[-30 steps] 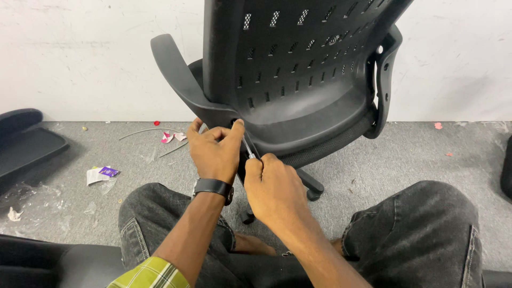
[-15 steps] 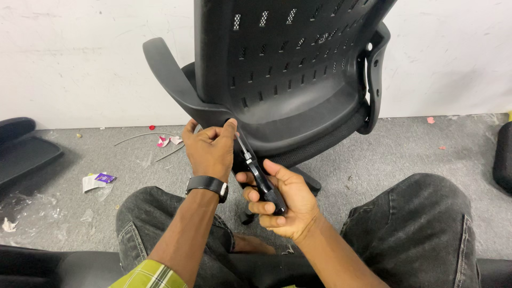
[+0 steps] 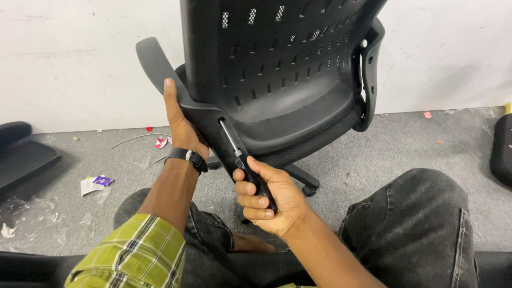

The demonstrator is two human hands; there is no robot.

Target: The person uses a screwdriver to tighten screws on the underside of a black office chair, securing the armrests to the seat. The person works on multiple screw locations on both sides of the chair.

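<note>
At the armrest (image 3: 160,69), right hand's (image 3: 266,200) screwdriver (image 3: 242,162).

A small torn white packet (image 3: 95,184) with a purple patch lies on the grey floor (image 3: 373,154), near its left edge.

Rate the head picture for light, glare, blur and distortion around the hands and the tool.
Head view: even, soft light with faint shadows; a mild highlight runs down the screwdriver shaft; left hand and right hand are sharp, without motion blur; the black office chair loses detail in its dark areas; no obvious distortion.
</note>
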